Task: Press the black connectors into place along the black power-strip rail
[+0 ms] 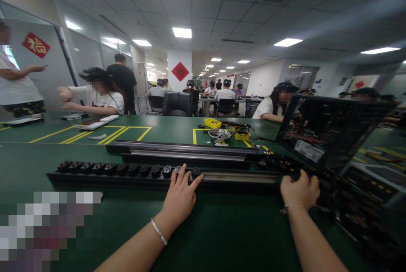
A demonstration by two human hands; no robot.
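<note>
A long black rail [241, 177] lies across the green table, with several round black parts [121, 168] in a row along its left portion. My left hand [182, 191] rests on the last parts of that row, fingers spread and apart. To the right of the rail's bare metal channel, my right hand [300, 189] is curled at the edge of a pile of black parts [355, 208]. Its fingers are bent, and whatever is between them is too dark and small to name. Two more black rails [190, 153] lie behind the first one.
An open black case [317, 132] stands at the right. Beyond the rails are a metal bowl [219, 135] and a yellow tray [212, 123]. People sit across the green table [222, 229]. A pixelated area covers the lower left.
</note>
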